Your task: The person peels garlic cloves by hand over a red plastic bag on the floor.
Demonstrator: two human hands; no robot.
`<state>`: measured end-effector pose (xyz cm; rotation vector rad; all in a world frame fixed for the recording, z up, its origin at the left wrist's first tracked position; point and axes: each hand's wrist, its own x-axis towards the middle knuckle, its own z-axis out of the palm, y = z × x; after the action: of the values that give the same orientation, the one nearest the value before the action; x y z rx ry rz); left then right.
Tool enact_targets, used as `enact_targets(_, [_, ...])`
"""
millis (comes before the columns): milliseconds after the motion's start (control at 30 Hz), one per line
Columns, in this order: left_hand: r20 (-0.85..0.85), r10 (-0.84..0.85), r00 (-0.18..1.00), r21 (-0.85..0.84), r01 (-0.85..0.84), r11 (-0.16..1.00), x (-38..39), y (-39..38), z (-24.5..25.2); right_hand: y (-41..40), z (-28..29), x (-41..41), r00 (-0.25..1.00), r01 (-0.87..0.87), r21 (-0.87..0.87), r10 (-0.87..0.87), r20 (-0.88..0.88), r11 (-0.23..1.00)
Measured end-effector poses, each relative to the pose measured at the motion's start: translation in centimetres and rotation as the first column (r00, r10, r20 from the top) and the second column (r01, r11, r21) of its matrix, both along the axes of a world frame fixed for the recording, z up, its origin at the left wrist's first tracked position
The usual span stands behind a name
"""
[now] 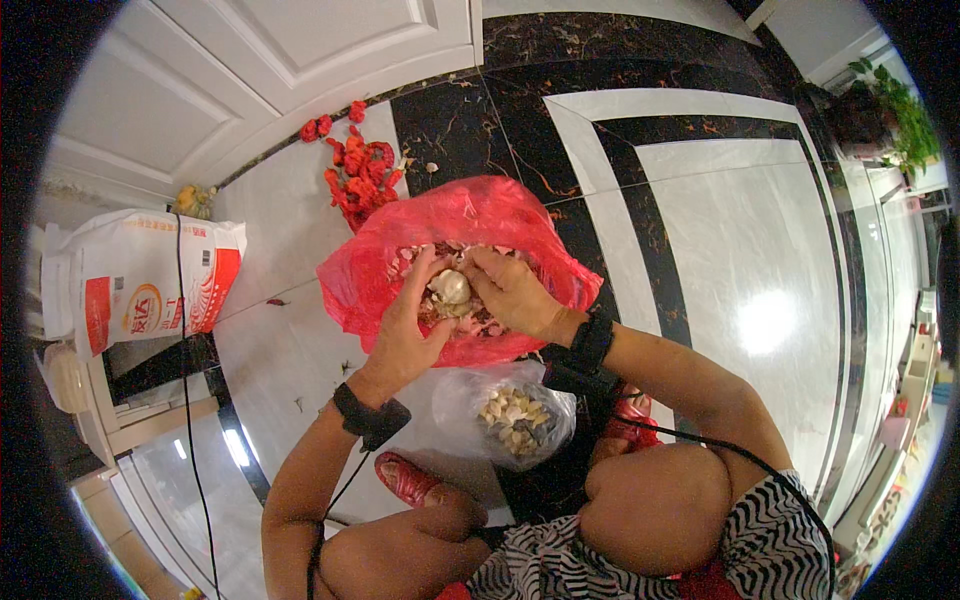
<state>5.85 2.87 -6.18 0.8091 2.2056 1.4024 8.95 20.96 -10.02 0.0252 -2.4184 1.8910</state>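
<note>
Over an open red plastic bag (480, 202), both hands are around a whitish garlic bulb (450, 288). My left hand (409, 330) cups the bulb from the left, its thumb below. From the right, my right hand (514, 292) reaches to the bulb's upper side with bent fingers; its fingertips are partly hidden. Papery scraps and darker bits lie inside the red bag beneath the hands. Nearer my feet, a clear plastic bag (551, 442) holds many pale garlic cloves (514, 416). Each wrist wears a black band with a device and cable.
Dried red chili peppers (364, 176) lie on the tiled floor beyond the bag, near white cabinet doors (247, 67). A printed white sack (157, 274) stands at the left, with a small yellowish gourd or pumpkin (195, 201) behind it. A black cable (185, 375) hangs over the sack.
</note>
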Motion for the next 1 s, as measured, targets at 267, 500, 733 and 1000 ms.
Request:
enact_targets(267, [-0.138,-0.058,0.989,-0.038,0.054,0.998,-0.4,-0.3,0.7,0.1,1.1,0.6,0.995,-0.083,0.351,0.099,-0.027,0.933])
enact_targets(500, [-0.069,0.043,0.997,-0.135,-0.052,0.989,-1.2,-2.7,-1.8,0.6,4.9,-2.3,0.927,0.073,0.607,0.17,-0.333,0.792])
enact_targets(733, [0.345,0.167,0.924,0.055,-0.198,0.979,-1.7,-3.9,-2.1,2.0,2.8,-5.9,0.921,0.149,0.887,0.265,-0.285,0.437])
enact_targets(1000, [0.807,0.02,0.59,0.247,-0.367,0.897,-2.2,-3.1,-0.9,-0.5,4.4,-2.0,0.944,-0.173,0.397,0.266,-0.193,0.902])
